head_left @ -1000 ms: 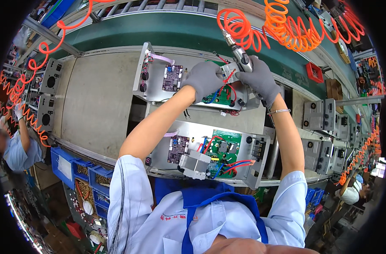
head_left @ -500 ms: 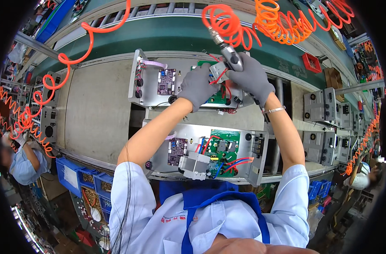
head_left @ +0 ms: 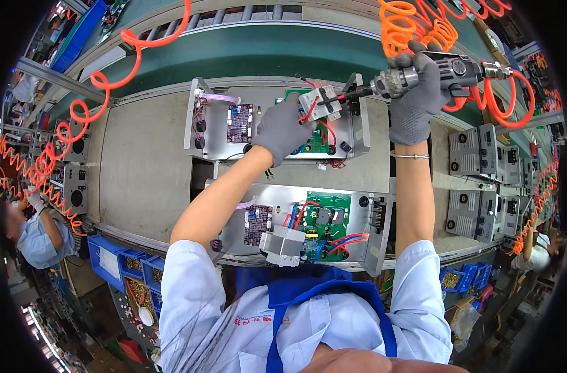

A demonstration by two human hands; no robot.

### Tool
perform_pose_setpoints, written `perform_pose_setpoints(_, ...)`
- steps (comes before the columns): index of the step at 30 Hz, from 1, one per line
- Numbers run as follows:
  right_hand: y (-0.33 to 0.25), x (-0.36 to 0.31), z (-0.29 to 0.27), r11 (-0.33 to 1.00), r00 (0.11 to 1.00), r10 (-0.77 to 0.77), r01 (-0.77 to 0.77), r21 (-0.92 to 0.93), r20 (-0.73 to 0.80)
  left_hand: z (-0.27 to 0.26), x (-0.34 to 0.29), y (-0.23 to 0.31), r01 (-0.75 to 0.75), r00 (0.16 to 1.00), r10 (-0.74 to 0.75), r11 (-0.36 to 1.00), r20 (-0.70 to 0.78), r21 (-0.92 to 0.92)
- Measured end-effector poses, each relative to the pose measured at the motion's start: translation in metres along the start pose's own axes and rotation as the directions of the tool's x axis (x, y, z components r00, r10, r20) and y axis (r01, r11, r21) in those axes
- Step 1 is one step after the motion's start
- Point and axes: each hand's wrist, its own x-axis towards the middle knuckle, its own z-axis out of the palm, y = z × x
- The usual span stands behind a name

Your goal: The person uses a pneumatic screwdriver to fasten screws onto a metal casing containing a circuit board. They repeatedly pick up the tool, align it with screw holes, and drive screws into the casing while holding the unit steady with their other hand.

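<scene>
My gloved right hand (head_left: 414, 102) is closed around an air screwdriver (head_left: 454, 73), held sideways with its bit pointing left at a silver metal block (head_left: 322, 107) with red wires. The bit's tip meets or overlaps the block; contact I cannot make out. My gloved left hand (head_left: 282, 129) grips the block's left side, its fingertips partly hidden. Block and hand are over the far open metal chassis (head_left: 217, 144), which holds a purple circuit board (head_left: 239, 124) and a green circuit board (head_left: 319, 140). Nearer me lies a similar chassis (head_left: 234, 231) with its own silver block (head_left: 282, 246).
Coiled orange air hoses (head_left: 133, 68) hang at left and right. Beyond the chassis runs a green conveyor belt (head_left: 258, 53). Finished-looking grey units (head_left: 472, 152) stand at right. Blue bins (head_left: 103, 258) of small parts sit at lower left. Other people work at both sides.
My right hand has swung right with the screwdriver, which has turned from upright to sideways, bit toward the block. My left hand keeps hold of the block, now tilted differently.
</scene>
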Motion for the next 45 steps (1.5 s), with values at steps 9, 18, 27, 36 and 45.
perform_pose_setpoints(9, 0.017, -0.01, -0.001, 1.0, 0.999, -0.015, 0.015, -0.014, 0.05, -0.001, 0.001, 0.003, 0.009, 1.0, -0.009, 1.0, 0.026, 0.008)
perform_pose_setpoints(18, 0.022, -0.01, 0.009, 0.998, 0.997, -0.056, 0.054, 0.034, 0.06, 0.005, 0.0, 0.002, -0.056, 0.997, 0.061, 0.994, -0.055, 0.089)
perform_pose_setpoints(27, 0.008, 0.017, 0.011, 0.99, 0.994, 0.038, -0.024, -0.14, 0.102, -0.003, 0.0, 0.004, -0.003, 1.0, 0.003, 0.996, 0.007, 0.088)
perform_pose_setpoints(36, 0.03, -0.005, -0.026, 0.468, 0.68, 0.68, -0.112, -0.877, 0.275, 0.004, 0.005, -0.003, -0.048, 0.999, 0.049, 0.998, -0.018, 0.035)
perform_pose_setpoints(45, 0.049, -0.023, -0.016, 0.256, 0.58, 0.794, -0.05, -0.965, 0.181, 0.0, -0.001, -0.001, -0.32, 0.886, 0.259, 0.942, -0.383, -0.102)
